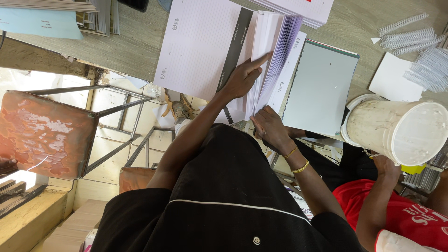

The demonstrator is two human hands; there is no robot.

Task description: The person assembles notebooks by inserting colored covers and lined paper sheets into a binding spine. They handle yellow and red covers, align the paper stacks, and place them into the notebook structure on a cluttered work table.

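Note:
A thick stack of white ruled sheets point(200, 44) with a dark strip down one side lies on the grey wooden table point(135, 46). Its right part is fanned up into loose pages point(280, 42). My left hand point(243, 78) rests on the stack at the fan. The forefinger is stretched out along the pages and the other fingers are curled into them. My right hand point(269, 127), with gold bangles at the wrist, grips the near edge of the same fanned pages. A pale grey-green cover board point(319, 88) lies just right of the stack.
White spiral binding coils point(413, 39) and a white card point(394, 77) lie at the far right of the table. Another person in a red shirt point(410, 219) holds a white bucket point(401, 128) at the right. A rusty metal chair point(44, 133) stands at the left, and more paper stacks point(303, 9) lie at the top.

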